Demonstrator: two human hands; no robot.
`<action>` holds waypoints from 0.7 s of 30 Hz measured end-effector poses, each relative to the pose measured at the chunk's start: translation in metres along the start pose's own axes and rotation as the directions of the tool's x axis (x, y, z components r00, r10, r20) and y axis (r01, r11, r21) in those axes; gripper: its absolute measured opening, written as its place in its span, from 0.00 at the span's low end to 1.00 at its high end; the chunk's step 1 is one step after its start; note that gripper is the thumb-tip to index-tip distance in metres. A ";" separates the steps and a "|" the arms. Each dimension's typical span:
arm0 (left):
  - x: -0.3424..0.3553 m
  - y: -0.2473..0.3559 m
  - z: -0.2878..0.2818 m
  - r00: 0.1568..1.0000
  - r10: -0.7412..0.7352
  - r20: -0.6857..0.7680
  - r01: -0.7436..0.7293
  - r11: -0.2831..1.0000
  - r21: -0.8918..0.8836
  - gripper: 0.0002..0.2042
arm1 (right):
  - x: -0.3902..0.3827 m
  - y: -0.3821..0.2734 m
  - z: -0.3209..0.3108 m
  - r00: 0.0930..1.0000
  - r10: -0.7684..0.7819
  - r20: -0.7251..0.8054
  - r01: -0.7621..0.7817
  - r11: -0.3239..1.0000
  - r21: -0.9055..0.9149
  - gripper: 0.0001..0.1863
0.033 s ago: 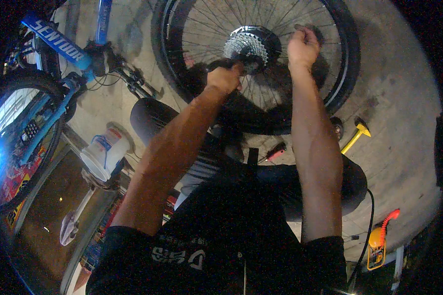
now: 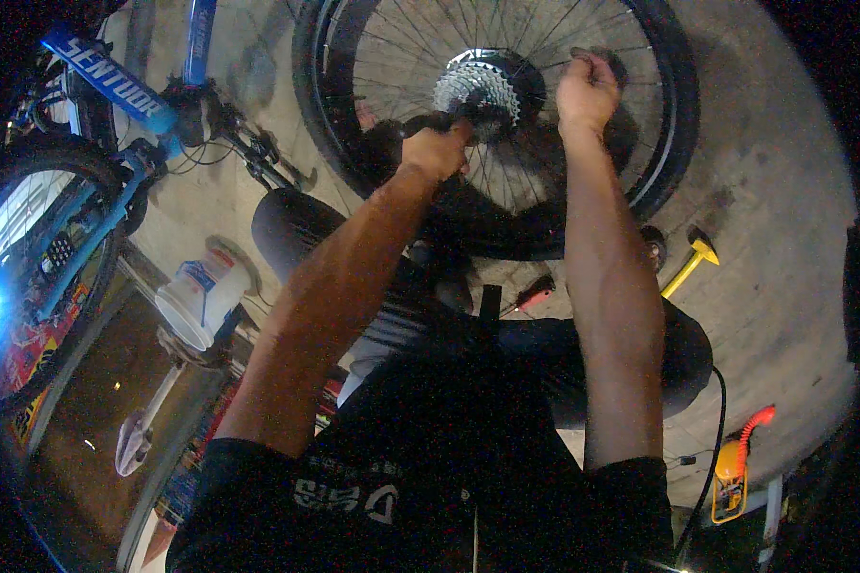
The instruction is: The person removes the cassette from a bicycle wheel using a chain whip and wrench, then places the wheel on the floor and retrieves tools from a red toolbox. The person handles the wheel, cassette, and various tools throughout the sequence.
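A bicycle wheel (image 2: 676, 115) with a black tyre lies flat before me, its silver cassette (image 2: 476, 88) facing up at the hub. Just below the cassette, my left hand (image 2: 437, 153) is closed around a dark tool (image 2: 424, 124) whose shape is mostly lost in shadow. The tool's far end is hard to make out against the dark hub. Right of the hub, my right hand (image 2: 587, 95) is raised over the spokes with thumb and fingers pressed together. Whatever those fingers hold, if anything, is too small to make out.
A blue bicycle frame (image 2: 115, 91) lies at left, beside another wheel (image 2: 48, 153). A white bucket (image 2: 186, 310) sits below it. Near my legs are a red-handled tool (image 2: 535, 296) and a yellow T-shaped tool (image 2: 693, 267). An orange device (image 2: 731, 463) and black hose (image 2: 720, 420) lie lower right.
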State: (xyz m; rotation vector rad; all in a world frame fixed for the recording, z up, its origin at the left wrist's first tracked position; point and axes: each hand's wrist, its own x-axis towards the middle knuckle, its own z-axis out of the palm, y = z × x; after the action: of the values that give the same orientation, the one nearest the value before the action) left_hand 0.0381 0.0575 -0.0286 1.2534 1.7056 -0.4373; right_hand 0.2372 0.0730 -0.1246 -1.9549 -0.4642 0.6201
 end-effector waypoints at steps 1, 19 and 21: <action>-0.001 0.002 -0.001 1.000 -0.020 -0.004 0.020 0.998 -0.054 0.27 | -0.003 -0.002 -0.001 1.000 0.022 0.009 -0.022 0.999 0.033 0.15; -0.030 0.049 0.010 0.916 -0.361 0.177 0.320 0.390 -0.863 0.11 | -0.050 -0.036 -0.028 0.975 -0.056 0.216 0.089 0.985 -0.146 0.14; -0.015 0.034 0.014 0.936 -0.325 0.139 0.302 0.529 -0.793 0.12 | -0.080 -0.057 -0.034 0.922 -0.117 0.370 0.187 0.969 -0.159 0.15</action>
State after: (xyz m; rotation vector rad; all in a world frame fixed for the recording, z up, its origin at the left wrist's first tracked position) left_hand 0.0751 0.0526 -0.0153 0.2609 1.8229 0.1857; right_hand 0.1910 0.0286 -0.0427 -1.9641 -0.9261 0.8624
